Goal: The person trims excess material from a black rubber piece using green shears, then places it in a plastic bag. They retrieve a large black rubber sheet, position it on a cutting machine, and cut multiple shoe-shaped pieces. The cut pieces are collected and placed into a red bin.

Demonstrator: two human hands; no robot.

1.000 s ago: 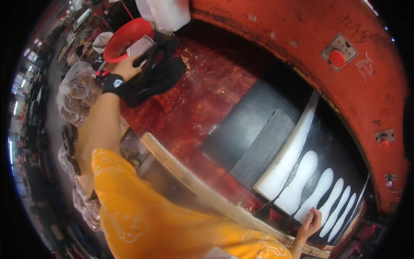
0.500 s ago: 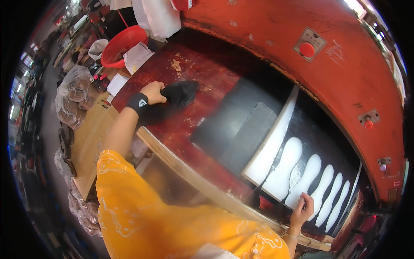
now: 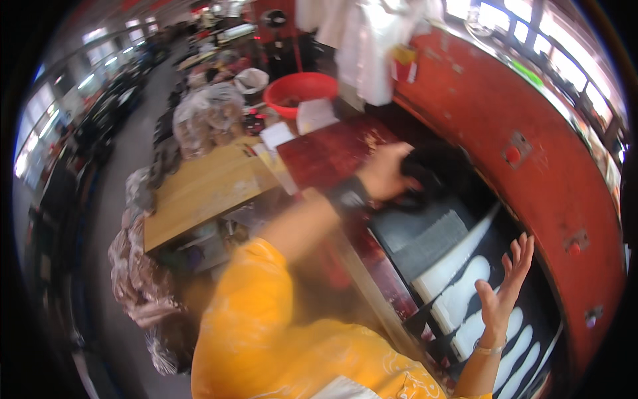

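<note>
My left hand (image 3: pixel 389 169), with a black band at its wrist, grips a soft black bundle (image 3: pixel 435 166) that looks like cloth. Motion smears both, and they are above the far end of the black sheet. Raised over the white pieces, my right hand (image 3: pixel 508 286) has its fingers spread and holds nothing. Several white sole-shaped pieces (image 3: pixel 463 289) lie in a row on the black surface beneath it. Left of them are a long white strip (image 3: pixel 458 256) and a grey textured rectangle (image 3: pixel 430 237).
A red machine body (image 3: pixel 551 179) with red buttons rises along the far right side. On the left stands a wooden table (image 3: pixel 199 193) beside plastic-wrapped bundles (image 3: pixel 209 116). A red basin (image 3: pixel 300 90) sits behind the dark red board (image 3: pixel 325 156).
My left hand has carried the black bundle rightward from the red board toward the black sheet. My right hand has lifted and opened. The view has swung left.
</note>
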